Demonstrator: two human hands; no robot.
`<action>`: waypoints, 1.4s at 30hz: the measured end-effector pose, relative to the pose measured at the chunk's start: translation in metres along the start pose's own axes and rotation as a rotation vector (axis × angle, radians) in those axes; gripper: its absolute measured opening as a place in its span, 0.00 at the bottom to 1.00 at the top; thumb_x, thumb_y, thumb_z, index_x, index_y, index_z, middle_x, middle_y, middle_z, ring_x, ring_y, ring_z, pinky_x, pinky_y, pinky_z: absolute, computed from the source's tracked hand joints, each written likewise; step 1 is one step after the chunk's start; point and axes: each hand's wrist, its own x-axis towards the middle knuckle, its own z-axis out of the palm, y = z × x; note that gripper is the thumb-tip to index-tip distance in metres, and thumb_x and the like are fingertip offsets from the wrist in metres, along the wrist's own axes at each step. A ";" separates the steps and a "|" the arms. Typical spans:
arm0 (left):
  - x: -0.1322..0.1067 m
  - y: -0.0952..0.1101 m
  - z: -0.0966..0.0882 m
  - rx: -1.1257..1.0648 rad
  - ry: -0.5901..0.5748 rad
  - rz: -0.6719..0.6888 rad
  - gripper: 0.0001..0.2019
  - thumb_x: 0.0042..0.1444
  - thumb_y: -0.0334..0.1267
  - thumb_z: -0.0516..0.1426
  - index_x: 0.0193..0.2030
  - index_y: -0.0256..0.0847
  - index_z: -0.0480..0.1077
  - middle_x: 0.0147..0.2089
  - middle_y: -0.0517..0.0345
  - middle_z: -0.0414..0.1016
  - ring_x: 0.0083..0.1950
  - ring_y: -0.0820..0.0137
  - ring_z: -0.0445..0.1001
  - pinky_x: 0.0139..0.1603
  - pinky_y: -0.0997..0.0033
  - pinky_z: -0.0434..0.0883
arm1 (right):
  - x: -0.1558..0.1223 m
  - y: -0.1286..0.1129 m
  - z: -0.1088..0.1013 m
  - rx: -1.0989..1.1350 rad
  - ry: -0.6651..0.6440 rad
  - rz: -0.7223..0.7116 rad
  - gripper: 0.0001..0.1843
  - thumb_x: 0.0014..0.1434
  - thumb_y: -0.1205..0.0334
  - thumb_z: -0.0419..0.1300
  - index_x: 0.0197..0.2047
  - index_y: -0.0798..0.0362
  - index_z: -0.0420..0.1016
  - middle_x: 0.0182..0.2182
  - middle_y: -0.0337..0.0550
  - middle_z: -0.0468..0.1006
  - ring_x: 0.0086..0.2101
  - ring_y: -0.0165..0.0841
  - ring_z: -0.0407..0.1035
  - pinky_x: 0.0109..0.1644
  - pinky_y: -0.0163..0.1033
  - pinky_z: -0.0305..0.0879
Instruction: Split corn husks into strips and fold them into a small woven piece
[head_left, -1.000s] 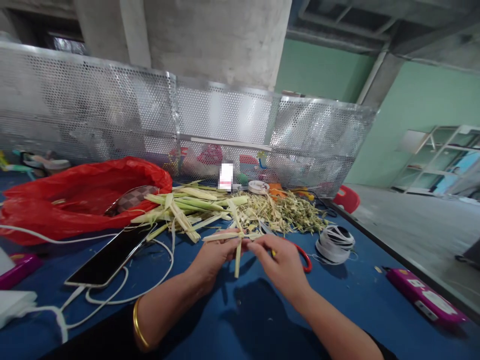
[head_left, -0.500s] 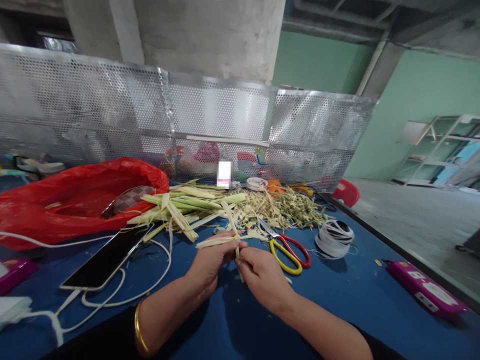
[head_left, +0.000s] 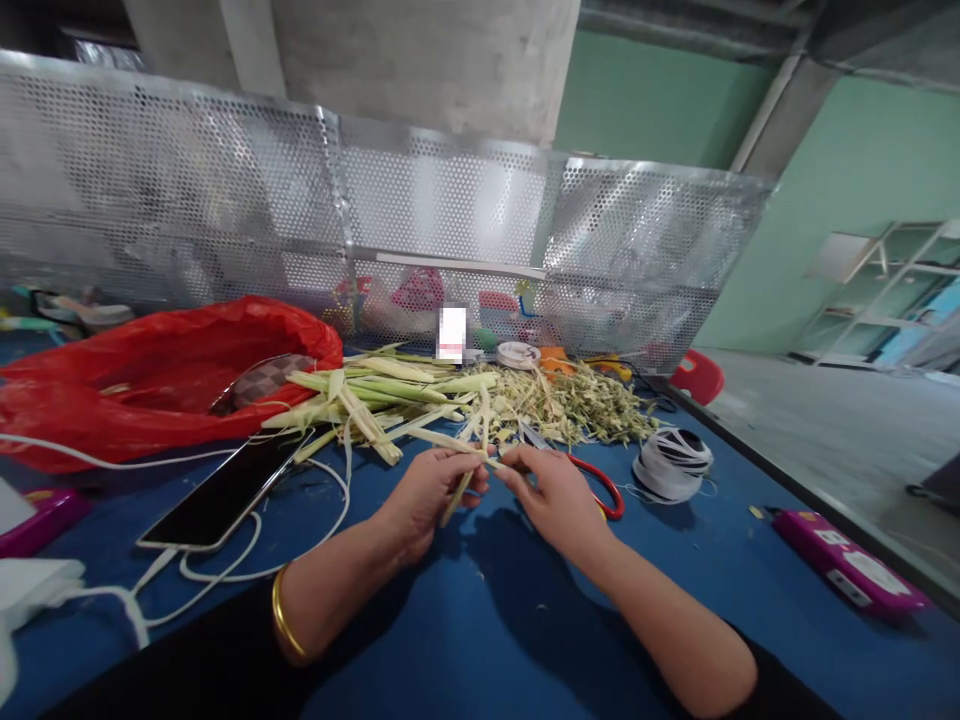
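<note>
Pale dried husk strips (head_left: pixel 485 415) cross between my hands above the blue table, with ends pointing up, left, down and right. My left hand (head_left: pixel 435 492) pinches them near the crossing. My right hand (head_left: pixel 551 488) grips the strip end on the right between thumb and fingertips. Behind my right hand lie scissors (head_left: pixel 611 493) with a red handle loop; the other, yellow loop is mostly hidden by the hand. Beyond my fingers are a heap of long green-and-cream husk leaves (head_left: pixel 382 392) and a pile of dry, shredded plant bits (head_left: pixel 577 400).
A spool of white string (head_left: pixel 671 465) stands right of the scissors, with a purple box (head_left: pixel 847 565) farther right. At left are a red plastic bag (head_left: pixel 180 370), a phone (head_left: pixel 221 495) and a looping white cable (head_left: pixel 259 575). Perforated metal panels (head_left: pixel 442 215) border the table's back.
My right hand has moved slightly right and up, now over much of the scissors' yellow loop. The crossed strips have turned, and one end now hangs below my left fingers.
</note>
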 end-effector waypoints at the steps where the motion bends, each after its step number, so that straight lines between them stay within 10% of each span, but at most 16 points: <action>1: 0.000 -0.001 0.000 0.025 -0.002 0.011 0.13 0.43 0.39 0.63 0.36 0.34 0.75 0.24 0.61 0.69 0.25 0.76 0.67 0.27 0.78 0.64 | 0.000 0.000 0.001 0.004 -0.040 -0.007 0.11 0.63 0.59 0.52 0.30 0.51 0.69 0.25 0.38 0.74 0.28 0.32 0.66 0.37 0.36 0.55; 13: 0.007 -0.010 -0.004 0.308 0.021 0.114 0.14 0.44 0.45 0.61 0.28 0.35 0.73 0.20 0.62 0.67 0.19 0.77 0.61 0.18 0.78 0.57 | -0.010 -0.013 -0.002 -0.043 -0.082 -0.111 0.15 0.63 0.63 0.51 0.24 0.52 0.65 0.21 0.37 0.70 0.26 0.30 0.63 0.36 0.36 0.53; 19: 0.000 -0.008 0.002 0.556 -0.090 0.128 0.13 0.45 0.42 0.58 0.16 0.37 0.68 0.15 0.62 0.63 0.17 0.76 0.59 0.20 0.75 0.57 | -0.008 -0.015 -0.012 -0.115 0.223 -0.158 0.09 0.60 0.57 0.57 0.40 0.51 0.75 0.34 0.45 0.74 0.38 0.37 0.66 0.45 0.42 0.53; 23: -0.003 -0.013 0.008 0.709 -0.163 0.177 0.13 0.45 0.39 0.54 0.13 0.39 0.64 0.12 0.63 0.59 0.17 0.74 0.60 0.20 0.74 0.56 | -0.004 -0.017 -0.010 0.054 0.102 -0.144 0.04 0.58 0.61 0.60 0.33 0.49 0.75 0.28 0.38 0.73 0.33 0.33 0.67 0.43 0.40 0.55; 34: -0.008 -0.019 0.006 0.729 -0.270 0.232 0.16 0.48 0.42 0.55 0.14 0.39 0.60 0.14 0.64 0.60 0.18 0.76 0.59 0.21 0.75 0.55 | -0.004 -0.019 0.003 0.200 0.243 -0.074 0.12 0.56 0.67 0.58 0.22 0.51 0.66 0.22 0.37 0.69 0.29 0.32 0.65 0.41 0.39 0.56; 42: -0.008 0.009 0.005 0.314 -0.065 0.029 0.21 0.49 0.55 0.56 0.28 0.35 0.74 0.24 0.56 0.73 0.21 0.76 0.65 0.25 0.76 0.61 | 0.004 0.004 -0.014 0.231 0.276 0.101 0.11 0.62 0.55 0.52 0.40 0.50 0.72 0.36 0.44 0.76 0.38 0.37 0.68 0.42 0.40 0.60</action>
